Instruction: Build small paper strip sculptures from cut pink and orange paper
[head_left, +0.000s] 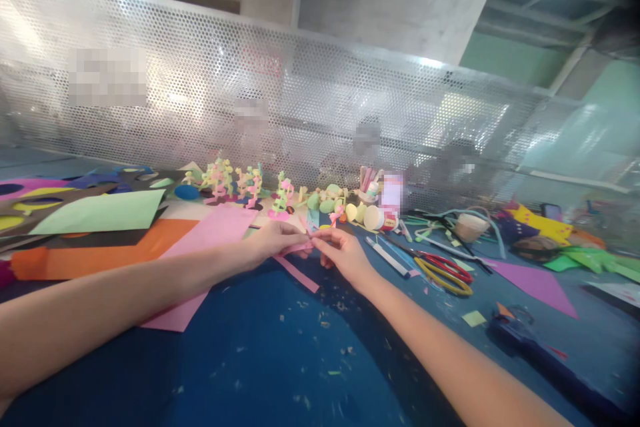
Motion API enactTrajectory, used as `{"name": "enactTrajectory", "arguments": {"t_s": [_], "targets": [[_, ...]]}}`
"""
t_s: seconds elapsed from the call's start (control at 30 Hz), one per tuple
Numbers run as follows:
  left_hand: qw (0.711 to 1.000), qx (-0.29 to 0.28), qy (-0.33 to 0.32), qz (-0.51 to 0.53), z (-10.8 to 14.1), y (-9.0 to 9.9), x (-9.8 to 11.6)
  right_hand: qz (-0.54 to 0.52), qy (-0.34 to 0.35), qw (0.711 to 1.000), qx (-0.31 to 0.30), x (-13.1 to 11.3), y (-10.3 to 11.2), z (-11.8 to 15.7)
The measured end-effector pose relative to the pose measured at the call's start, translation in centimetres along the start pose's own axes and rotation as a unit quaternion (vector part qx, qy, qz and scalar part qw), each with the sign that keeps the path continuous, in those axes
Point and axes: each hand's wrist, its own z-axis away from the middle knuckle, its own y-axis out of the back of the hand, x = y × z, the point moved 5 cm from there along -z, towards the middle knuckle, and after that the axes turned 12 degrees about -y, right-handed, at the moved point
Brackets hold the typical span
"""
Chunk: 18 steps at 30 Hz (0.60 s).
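Observation:
My left hand (281, 240) and my right hand (343, 255) meet above the blue table, fingertips almost touching. Both pinch a narrow pink paper strip (299, 274), whose loose end slants down to the right beneath them. How the strip is bent between the fingers is too small to make out. A large pink paper sheet (213, 235) lies under my left forearm. Just beyond the hands stand small paper flower stems (283, 195) in pink, green and yellow on pink bases.
Scissors with red and yellow handles (444, 272) lie right of my right hand, beside a white marker-like stick (389, 257). A dark blue glue gun (545, 353) sits at the lower right. Coloured sheets, including light green paper (100, 211), cover the left. A perforated metal screen (200, 80) stands behind.

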Motion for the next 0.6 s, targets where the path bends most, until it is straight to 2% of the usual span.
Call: {"name": "enactTrajectory", "arguments": {"t_s": [0.2,0.6], "targets": [[1.0,0.012,0.0,-0.002,0.13,0.01,0.07,0.004,-0.009,1.0,-0.006,0.28,-0.01,-0.21],[1.0,-0.008,-0.008,0.015,0.21,-0.4,0.15,0.015,-0.009,1.0,-0.008,0.12,-0.05,-0.11]]}}
